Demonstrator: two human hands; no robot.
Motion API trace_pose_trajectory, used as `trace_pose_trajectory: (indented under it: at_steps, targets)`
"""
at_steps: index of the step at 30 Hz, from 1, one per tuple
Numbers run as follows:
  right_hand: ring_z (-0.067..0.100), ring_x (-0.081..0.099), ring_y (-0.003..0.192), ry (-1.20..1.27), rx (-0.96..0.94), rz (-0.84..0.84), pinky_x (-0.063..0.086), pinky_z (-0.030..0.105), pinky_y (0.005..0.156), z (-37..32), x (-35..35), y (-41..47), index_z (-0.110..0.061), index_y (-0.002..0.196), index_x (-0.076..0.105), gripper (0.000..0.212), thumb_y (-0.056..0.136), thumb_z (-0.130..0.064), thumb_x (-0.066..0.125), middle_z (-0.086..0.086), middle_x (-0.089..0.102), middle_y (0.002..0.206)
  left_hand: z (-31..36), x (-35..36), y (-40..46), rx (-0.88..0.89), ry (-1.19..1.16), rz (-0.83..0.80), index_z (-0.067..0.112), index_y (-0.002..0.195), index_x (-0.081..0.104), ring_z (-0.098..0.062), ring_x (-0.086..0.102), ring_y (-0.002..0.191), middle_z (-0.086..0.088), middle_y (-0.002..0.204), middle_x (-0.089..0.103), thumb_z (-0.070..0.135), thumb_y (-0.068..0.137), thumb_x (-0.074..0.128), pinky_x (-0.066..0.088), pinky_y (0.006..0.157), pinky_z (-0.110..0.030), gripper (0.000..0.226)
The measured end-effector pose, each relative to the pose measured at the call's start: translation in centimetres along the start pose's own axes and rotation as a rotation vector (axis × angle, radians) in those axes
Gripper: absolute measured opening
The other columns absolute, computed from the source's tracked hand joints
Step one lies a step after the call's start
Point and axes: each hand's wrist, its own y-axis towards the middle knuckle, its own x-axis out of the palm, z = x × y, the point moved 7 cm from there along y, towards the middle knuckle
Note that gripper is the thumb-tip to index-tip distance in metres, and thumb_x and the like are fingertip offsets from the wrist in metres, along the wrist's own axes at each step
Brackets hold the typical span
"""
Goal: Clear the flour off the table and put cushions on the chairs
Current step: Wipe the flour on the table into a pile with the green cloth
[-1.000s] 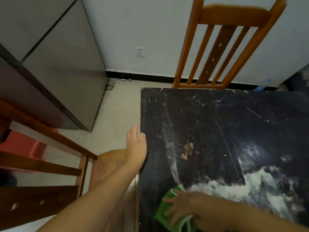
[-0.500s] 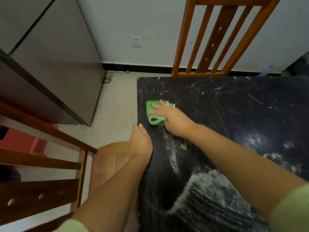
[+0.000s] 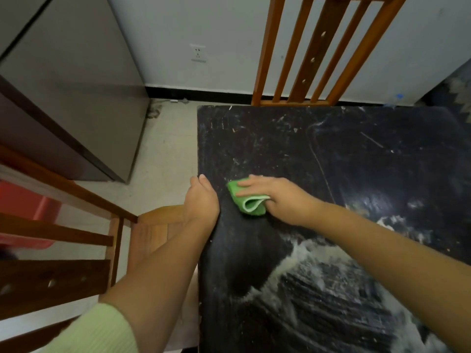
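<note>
White flour (image 3: 313, 284) is smeared in streaks over the near part of the black table (image 3: 280, 138). My right hand (image 3: 277, 197) presses a folded green cloth (image 3: 248, 200) flat on the tabletop near its left edge. My left hand (image 3: 201, 200) is cupped against the table's left edge, just left of the cloth, fingers curled and nothing visible in it. One wooden chair (image 3: 318, 52) stands at the table's far side, another wooden chair (image 3: 153, 230) at the left side under my left arm. No cushions are in view.
A grey cabinet (image 3: 76, 98) stands at the left against the white wall. A red plastic object (image 3: 25, 207) shows behind the left chair's backrest. A wall socket (image 3: 198, 53) sits above the black skirting. Pale floor lies between cabinet and table.
My right hand swept the cloth from the near table edge to the far left part, then pulled it back toward my left hand. My left hand stayed at the table's edge.
</note>
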Motion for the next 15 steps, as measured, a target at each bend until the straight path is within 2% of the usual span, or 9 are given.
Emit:
trace_pose_trajectory:
  at_steps: [2,4,6,8,10,11,13,15]
  targets:
    - [0.017,0.007,0.144,-0.106,-0.073,-0.063,-0.002,0.027,0.117,-0.1,2.6,-1.7,-0.023,0.135,0.045,0.070,0.079,0.018,0.039,-0.005,0.025,0.152,0.0,0.0,0.0,0.007,-0.004,0.005,-0.001,0.117,0.045,-0.040,0.052,0.108,-0.027,0.117,0.055,0.030,0.103,0.018,0.038,0.091,-0.042,0.044]
    - [0.006,-0.002,0.141,-0.096,-0.154,-0.159,-0.004,0.030,0.117,-0.1,5.3,-6.1,-0.031,0.135,0.038,0.072,0.080,0.015,0.043,-0.018,0.019,0.148,0.0,0.0,0.0,0.006,0.004,0.011,-0.002,0.119,0.045,-0.040,0.052,0.108,-0.027,0.118,0.056,0.030,0.103,0.017,0.038,0.090,-0.042,0.045]
    - [0.001,0.009,0.140,-0.035,-0.153,-0.335,0.008,0.032,0.119,-0.4,6.8,-10.7,-0.030,0.133,0.044,0.059,0.085,0.004,0.052,-0.020,0.026,0.145,0.0,0.1,0.0,-0.001,0.010,0.011,-0.001,0.120,0.045,-0.040,0.053,0.108,-0.026,0.117,0.056,0.030,0.104,0.017,0.038,0.088,-0.042,0.045]
    - [0.013,0.031,0.137,-0.007,-0.111,-0.460,0.026,0.044,0.114,-1.2,6.9,-12.6,-0.025,0.127,0.055,0.048,0.085,-0.002,0.057,-0.008,0.044,0.143,0.2,0.0,-0.1,-0.008,0.012,0.006,-0.001,0.120,0.046,-0.039,0.053,0.106,-0.025,0.116,0.057,0.029,0.104,0.017,0.038,0.086,-0.041,0.045]
    - [0.018,0.045,0.127,0.019,-0.144,-0.429,0.036,0.043,0.109,-3.3,6.1,-11.1,-0.022,0.125,0.058,0.046,0.083,-0.003,0.058,-0.001,0.053,0.136,0.2,0.0,-0.2,-0.014,0.019,0.000,0.000,0.121,0.045,-0.039,0.053,0.107,-0.024,0.117,0.057,0.029,0.104,0.016,0.038,0.086,-0.041,0.045]
    - [0.017,0.044,0.128,0.008,-0.192,-0.395,0.034,0.038,0.110,-4.8,6.2,-9.6,-0.023,0.126,0.056,0.046,0.084,-0.005,0.059,-0.003,0.051,0.138,0.2,-0.1,-0.3,-0.013,0.019,-0.002,0.000,0.122,0.044,-0.038,0.053,0.107,-0.024,0.117,0.057,0.030,0.104,0.016,0.038,0.086,-0.041,0.045]
    - [0.017,0.031,0.137,-0.075,-0.312,-0.361,0.028,0.038,0.112,-7.7,7.9,-6.8,-0.024,0.131,0.052,0.048,0.086,-0.005,0.057,-0.005,0.043,0.144,0.3,-0.1,-0.3,-0.003,0.012,0.002,0.000,0.122,0.044,-0.038,0.053,0.108,-0.025,0.118,0.057,0.030,0.104,0.016,0.038,0.086,-0.041,0.045]
    - [0.024,0.018,0.142,-0.231,-0.438,-0.381,0.017,0.048,0.116,-9.0,11.1,-6.3,-0.021,0.134,0.047,0.052,0.086,-0.002,0.053,-0.001,0.037,0.149,0.1,-0.1,-0.2,0.003,0.017,0.009,0.000,0.122,0.044,-0.039,0.052,0.109,-0.025,0.119,0.056,0.030,0.104,0.016,0.038,0.087,-0.041,0.045]
